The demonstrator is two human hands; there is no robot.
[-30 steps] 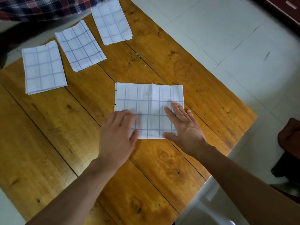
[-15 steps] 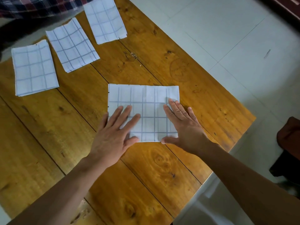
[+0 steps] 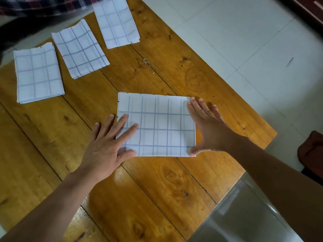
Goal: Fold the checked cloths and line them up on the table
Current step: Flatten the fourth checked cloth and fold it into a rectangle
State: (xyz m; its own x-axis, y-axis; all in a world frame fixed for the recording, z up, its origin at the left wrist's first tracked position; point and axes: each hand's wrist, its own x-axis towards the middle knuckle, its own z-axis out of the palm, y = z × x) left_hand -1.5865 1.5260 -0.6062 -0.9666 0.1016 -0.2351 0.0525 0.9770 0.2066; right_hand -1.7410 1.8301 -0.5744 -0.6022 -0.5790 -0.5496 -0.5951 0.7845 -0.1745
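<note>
Three cloths (image 3: 76,49) behind fourth (image 3: 157,124)

Tiled floor (image 3: 244,32); plaid fabric (image 3: 43,6)

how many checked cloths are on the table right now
4. Three folded ones sit in a row along the far left side: left cloth, middle cloth, far cloth. The fourth cloth lies nearer, between both hands. None looks hidden.
</note>
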